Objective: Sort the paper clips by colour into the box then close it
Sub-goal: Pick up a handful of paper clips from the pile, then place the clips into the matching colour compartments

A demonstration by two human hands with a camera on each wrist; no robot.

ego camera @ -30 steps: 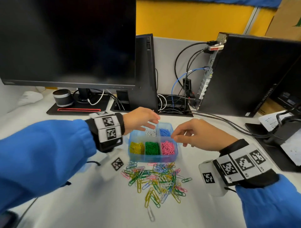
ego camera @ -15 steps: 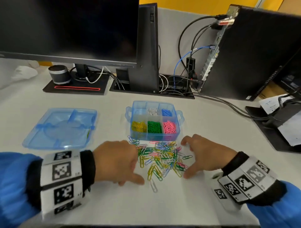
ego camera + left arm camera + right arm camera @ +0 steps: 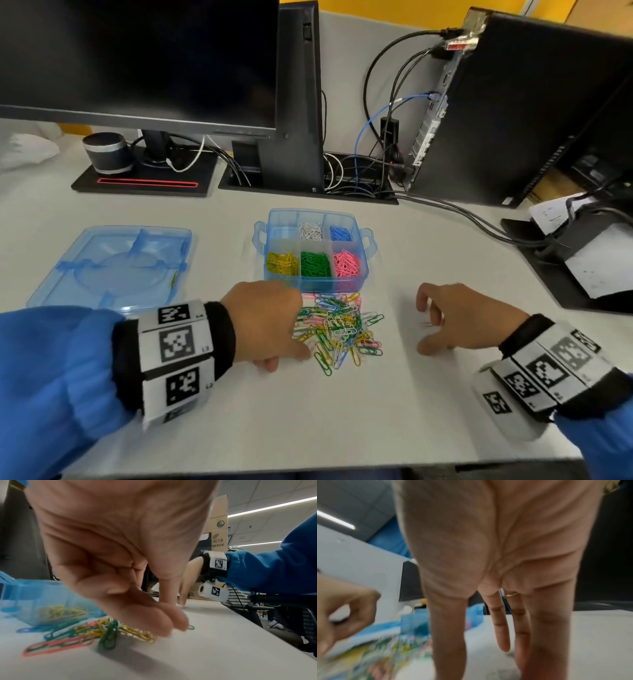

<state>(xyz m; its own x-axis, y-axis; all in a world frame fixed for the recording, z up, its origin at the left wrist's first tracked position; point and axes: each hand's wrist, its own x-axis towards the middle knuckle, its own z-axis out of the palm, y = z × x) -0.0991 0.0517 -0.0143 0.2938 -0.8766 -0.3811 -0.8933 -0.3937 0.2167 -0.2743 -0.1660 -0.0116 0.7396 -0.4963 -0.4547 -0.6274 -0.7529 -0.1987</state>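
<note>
The blue compartment box [image 3: 363, 270] stands open on the desk, with yellow, green, pink, white and blue clips sorted in separate sections. In front of it lies a mixed pile of paper clips [image 3: 339, 330] [image 3: 109, 630]. My left hand [image 3: 287, 359] [image 3: 171, 615] is at the pile's left edge, bent fingertips bunched and touching the table beside yellow clips; no clip shows between them. My right hand [image 3: 424, 327] [image 3: 479, 649] is to the right of the pile, apart from it, fingers straight and spread with tips on the table over a single faint clip [image 3: 426, 323]. The box lid [image 3: 113, 267] lies at the left.
A monitor [image 3: 137, 58] on a black stand, a small speaker [image 3: 106, 152], a computer case [image 3: 534, 109] with cables [image 3: 455, 209] and a black tray with papers [image 3: 596, 263] line the back and right. Bare desk lies in front of the pile.
Both hands came down from over the box to the pile. In the last half second my right hand slid right, away from the pile; my left hand stayed at the left edge.
</note>
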